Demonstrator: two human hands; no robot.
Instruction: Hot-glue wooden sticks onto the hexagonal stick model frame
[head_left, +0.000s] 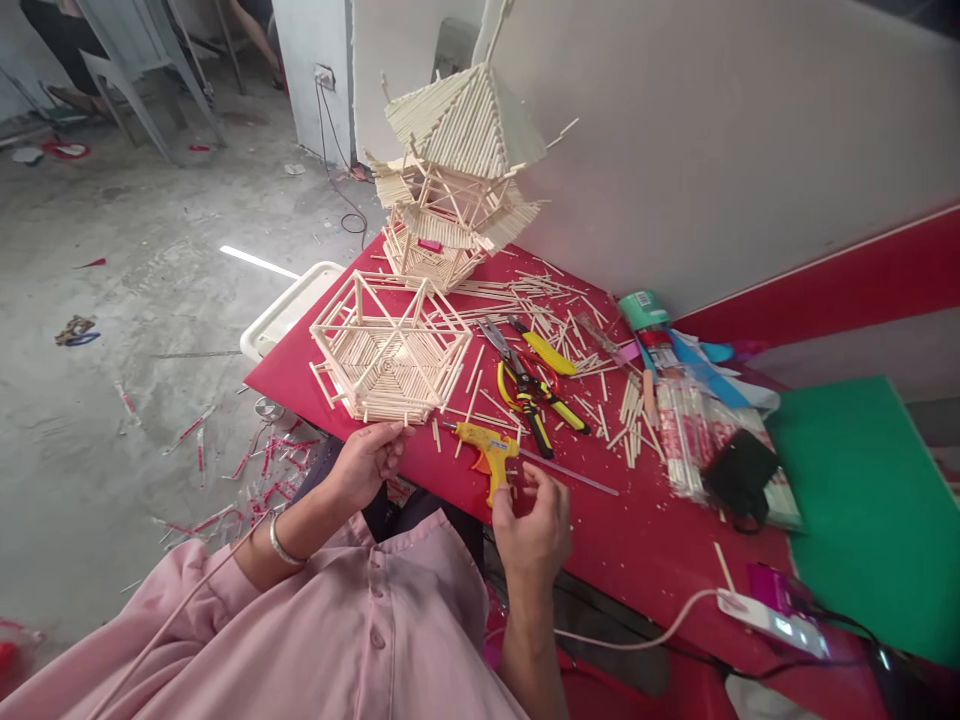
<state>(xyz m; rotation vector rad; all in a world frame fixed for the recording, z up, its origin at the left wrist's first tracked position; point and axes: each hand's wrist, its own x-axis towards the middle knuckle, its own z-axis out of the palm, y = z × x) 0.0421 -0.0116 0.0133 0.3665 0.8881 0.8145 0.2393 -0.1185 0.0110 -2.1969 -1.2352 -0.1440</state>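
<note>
A six-sided frame of thin wooden sticks [390, 365] with a patterned stick floor sits at the table's near left. My left hand [367, 465] is at its near edge, fingers pinched together; whatever is between the fingertips is too small to make out. A yellow hot glue gun [487, 450] lies on the table, its nozzle pointing left toward the frame. My right hand [536, 515] is beside the glue gun's handle, thumb and fingers apart and curved, not wrapped round it. Behind the frame stands a tiered stick pagoda [465, 130] with a slatted roof.
Pliers [525, 385] and a yellow-handled cutter [551, 355] lie among loose sticks [555, 310] on the red table [622, 540]. A clear glue stick [574, 472] is near the gun. Packed sticks [686, 440], a green board [870, 510] and a power strip [772, 620] are at right.
</note>
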